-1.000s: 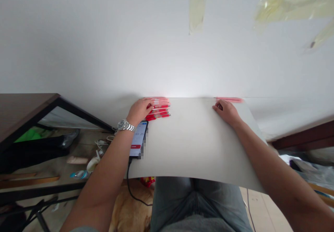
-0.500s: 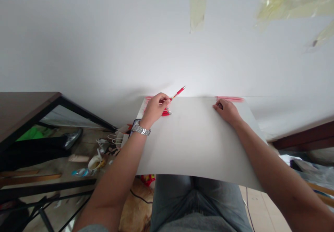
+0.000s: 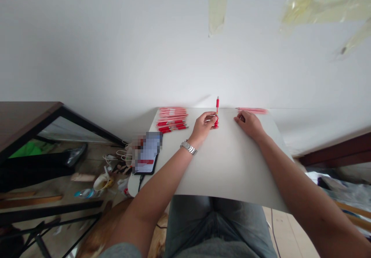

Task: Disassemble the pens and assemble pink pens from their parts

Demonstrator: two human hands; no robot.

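My left hand (image 3: 205, 124) pinches a red pen (image 3: 217, 102) above the middle of the white table (image 3: 220, 165). The pen stands nearly upright, its grip and tip pointing up. At the table's right rear, my right hand (image 3: 249, 123) rests with curled fingers; anything inside them is hidden. Just behind it lies a small group of pale red sticks or refills (image 3: 253, 111), blurred. On the left, several red pens (image 3: 172, 127) lie side by side, with a row of pale pink wrapped-looking pens (image 3: 173, 113) behind them.
A phone (image 3: 149, 153) with a cable lies at the table's left edge. The white wall (image 3: 130, 57) meets the table's back edge. A dark-framed table (image 3: 31, 115) stands to the left, with a cup (image 3: 102, 182) and a bottle (image 3: 84, 193) below.
My left hand has moved right with the red pen, turning it from slanted to nearly upright. The pen rows and phone are now uncovered. My right hand has hardly moved.
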